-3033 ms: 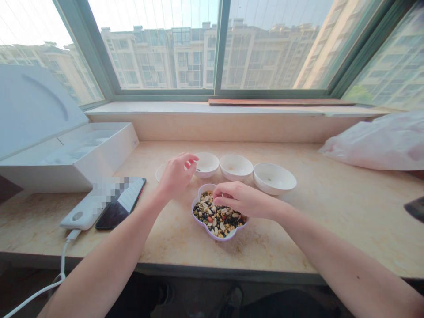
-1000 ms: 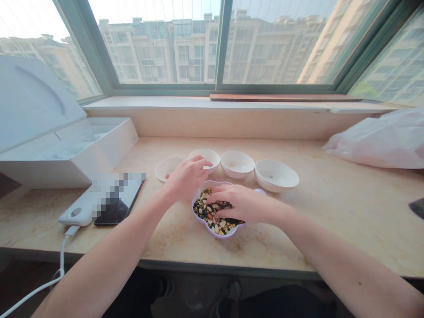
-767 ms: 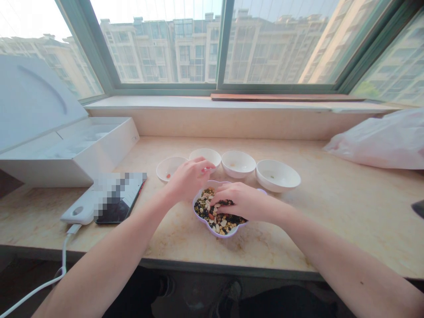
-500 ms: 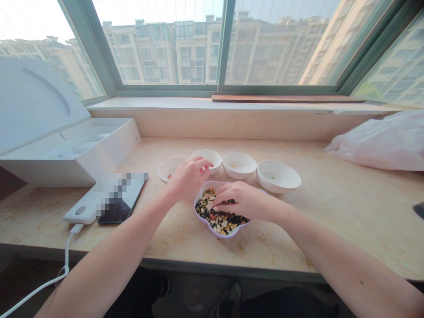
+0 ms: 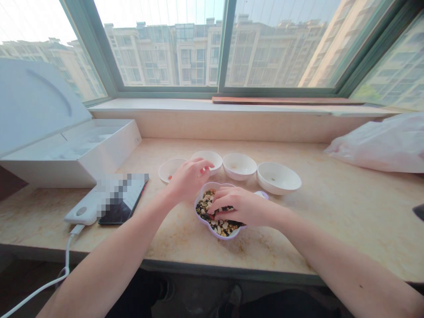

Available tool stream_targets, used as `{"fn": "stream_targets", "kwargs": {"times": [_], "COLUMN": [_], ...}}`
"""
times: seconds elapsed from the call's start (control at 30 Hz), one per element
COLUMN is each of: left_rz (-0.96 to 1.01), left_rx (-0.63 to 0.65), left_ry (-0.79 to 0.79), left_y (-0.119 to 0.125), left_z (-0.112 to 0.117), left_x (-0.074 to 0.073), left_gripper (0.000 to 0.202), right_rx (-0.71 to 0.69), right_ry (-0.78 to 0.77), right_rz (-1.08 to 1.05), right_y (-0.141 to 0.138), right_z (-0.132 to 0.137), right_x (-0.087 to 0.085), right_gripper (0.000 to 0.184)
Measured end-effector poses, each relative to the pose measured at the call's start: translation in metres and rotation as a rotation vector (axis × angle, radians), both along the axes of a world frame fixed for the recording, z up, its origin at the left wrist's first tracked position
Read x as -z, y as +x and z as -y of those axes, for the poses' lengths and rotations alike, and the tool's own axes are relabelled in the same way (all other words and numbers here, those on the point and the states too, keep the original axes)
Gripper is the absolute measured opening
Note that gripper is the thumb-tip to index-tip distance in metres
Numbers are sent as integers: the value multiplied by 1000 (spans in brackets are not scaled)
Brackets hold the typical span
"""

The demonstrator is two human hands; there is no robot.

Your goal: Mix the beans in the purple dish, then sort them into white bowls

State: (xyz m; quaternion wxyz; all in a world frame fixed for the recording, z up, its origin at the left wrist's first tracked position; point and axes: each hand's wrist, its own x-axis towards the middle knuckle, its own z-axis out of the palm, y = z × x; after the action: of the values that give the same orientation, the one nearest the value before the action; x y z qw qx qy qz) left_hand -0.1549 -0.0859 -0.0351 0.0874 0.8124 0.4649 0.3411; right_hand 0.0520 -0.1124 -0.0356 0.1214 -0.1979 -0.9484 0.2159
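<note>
My left hand (image 5: pixel 190 177) hovers between the leftmost bowls and the mixed-bean bowl, its fingers loosely bent and apart with nothing visible in them. Inside a purple-rimmed, flower-shaped bowl (image 5: pixel 202 222) is a mix of beans, seeds and peanuts (image 5: pixel 220 227). My right hand (image 5: pixel 243 205) reaches into this mix, thumb and finger closed around a reddish bean (image 5: pixel 211 216). Behind stand white bowls in a row: the leftmost bowl (image 5: pixel 164 171) has a reddish piece in it, the second bowl (image 5: pixel 208 154) is partly covered by my left hand, and the third (image 5: pixel 240 170) and rightmost bowl (image 5: pixel 281 183) each hold a small bit.
On the left are an open white box (image 5: pixel 109 148), a white power bank (image 5: pixel 82 210) with a cable (image 5: pixel 68 251), and a dark phone (image 5: pixel 115 214). A plastic bag (image 5: pixel 380 145) lies at the right. The stone counter (image 5: pixel 338 212) ends at a front edge before me; windows rise behind.
My right hand has shifted slightly towards me within the bean bowl, and its thumb and finger have closed around the reddish bean. My left hand has hardly moved.
</note>
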Motion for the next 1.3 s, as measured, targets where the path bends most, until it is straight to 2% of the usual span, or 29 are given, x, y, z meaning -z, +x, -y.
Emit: {"fn": "stream_targets", "kwargs": {"times": [0.2,0.5,0.57,0.77,0.97,1.17,1.3], "left_rz": [-43,157,155,32,-58,-102,-46], "left_rx": [37,-196,-176,12,107,80,-60], "left_ry": [2,97,88,32,17,3,-1], "left_y": [1,-11,-11,-4,-5,-4,-4], "left_z": [3,-4,-4,-1,-3,-1,0], "left_x": [-1,-10,-10,-1,2,1,-4], "left_gripper": [24,22,22,19,23,22,21], "right_rx": [-2,187,208,292,386,415,436], "right_ry": [-38,-125,-141,-180,-182,-186,-197], "right_rz": [-31,-125,-152,-261,-317,-317,-315], "right_y": [1,2,1,5,11,11,10], "right_z": [-3,0,0,-6,-11,-13,-12], "right_x": [2,-4,-5,-6,-11,-10,-10], "right_gripper": [17,18,17,18,19,19,19]}}
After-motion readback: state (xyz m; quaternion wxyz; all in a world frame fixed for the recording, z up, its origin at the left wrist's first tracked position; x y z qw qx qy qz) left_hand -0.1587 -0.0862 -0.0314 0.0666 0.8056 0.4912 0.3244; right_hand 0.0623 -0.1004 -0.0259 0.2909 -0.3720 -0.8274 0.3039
